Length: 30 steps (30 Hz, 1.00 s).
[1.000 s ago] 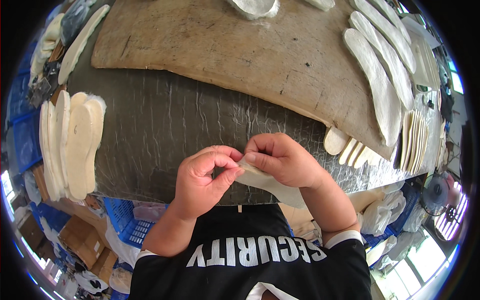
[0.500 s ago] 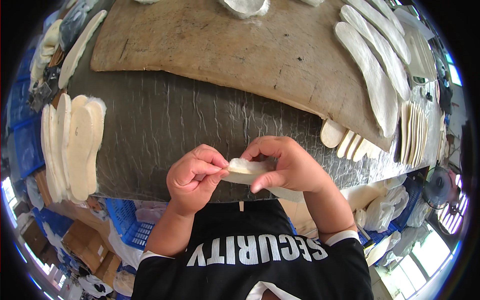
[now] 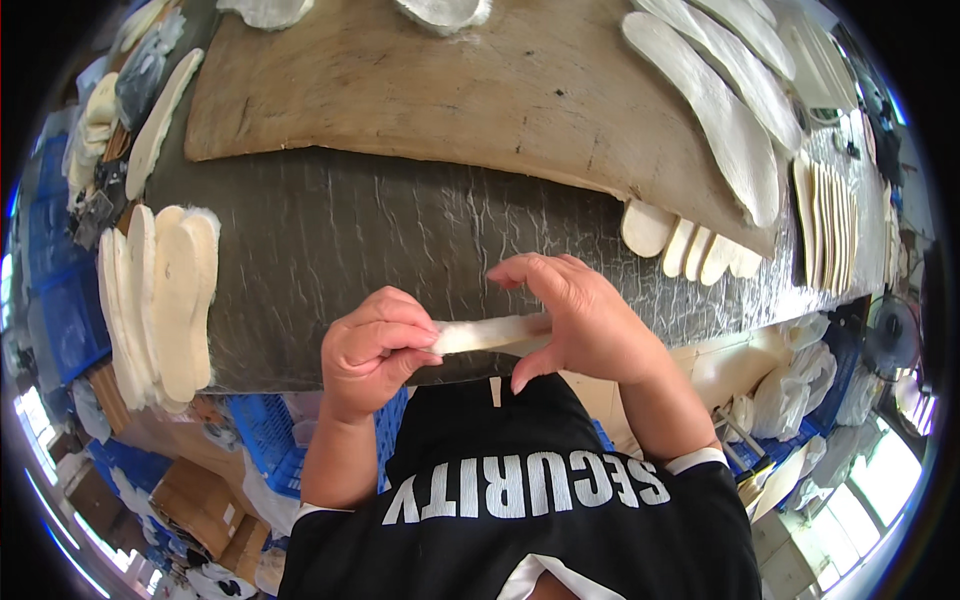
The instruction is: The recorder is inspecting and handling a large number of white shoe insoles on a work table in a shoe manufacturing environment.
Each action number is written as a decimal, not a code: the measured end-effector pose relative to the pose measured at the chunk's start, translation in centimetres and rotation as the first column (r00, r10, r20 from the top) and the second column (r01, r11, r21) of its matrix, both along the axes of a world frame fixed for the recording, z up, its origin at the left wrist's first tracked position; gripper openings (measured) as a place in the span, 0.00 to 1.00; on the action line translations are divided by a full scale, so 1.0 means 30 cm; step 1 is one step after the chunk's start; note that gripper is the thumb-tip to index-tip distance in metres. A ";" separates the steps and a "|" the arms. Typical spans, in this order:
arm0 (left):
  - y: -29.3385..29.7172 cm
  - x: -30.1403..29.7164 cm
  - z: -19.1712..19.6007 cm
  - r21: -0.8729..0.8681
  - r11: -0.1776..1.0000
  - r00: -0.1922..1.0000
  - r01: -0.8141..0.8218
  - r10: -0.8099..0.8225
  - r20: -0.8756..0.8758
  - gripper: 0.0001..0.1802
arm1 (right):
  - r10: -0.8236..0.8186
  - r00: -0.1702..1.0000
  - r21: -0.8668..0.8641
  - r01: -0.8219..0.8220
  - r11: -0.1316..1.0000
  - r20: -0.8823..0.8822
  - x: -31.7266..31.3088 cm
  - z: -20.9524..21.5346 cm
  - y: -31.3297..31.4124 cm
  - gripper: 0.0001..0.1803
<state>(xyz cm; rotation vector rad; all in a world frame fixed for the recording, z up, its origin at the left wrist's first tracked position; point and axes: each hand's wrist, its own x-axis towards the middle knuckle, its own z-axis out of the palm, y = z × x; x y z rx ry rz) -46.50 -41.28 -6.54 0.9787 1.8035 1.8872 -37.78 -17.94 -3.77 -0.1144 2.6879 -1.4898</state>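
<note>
A cream-white insole (image 3: pixel 487 333) is held edge-on between both hands, just above the near edge of the dark grey worktable (image 3: pixel 400 225). My left hand (image 3: pixel 375 350) pinches its left end with closed fingers. At the other end, my right hand (image 3: pixel 580 315) grips it with thumb and fingers curled over the top. Most of the insole's right end is hidden under that hand.
A stack of white insoles (image 3: pixel 160 300) lies on the table's left edge. A brown wooden board (image 3: pixel 450 90) covers the far side, with long white insoles (image 3: pixel 720 110) on its right and more fanned out beneath it (image 3: pixel 690 245). Blue crates (image 3: pixel 270 435) and white bags (image 3: pixel 800 385) sit below.
The insole has turned from hanging down at my right to lying level between both hands. My hands have drawn slightly apart along its length.
</note>
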 end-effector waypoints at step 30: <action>0.094 0.133 0.131 -0.187 0.981 0.937 -0.058 0.118 0.328 0.18 | -0.103 0.988 -0.214 0.078 0.974 -0.112 0.189 0.005 0.000 0.21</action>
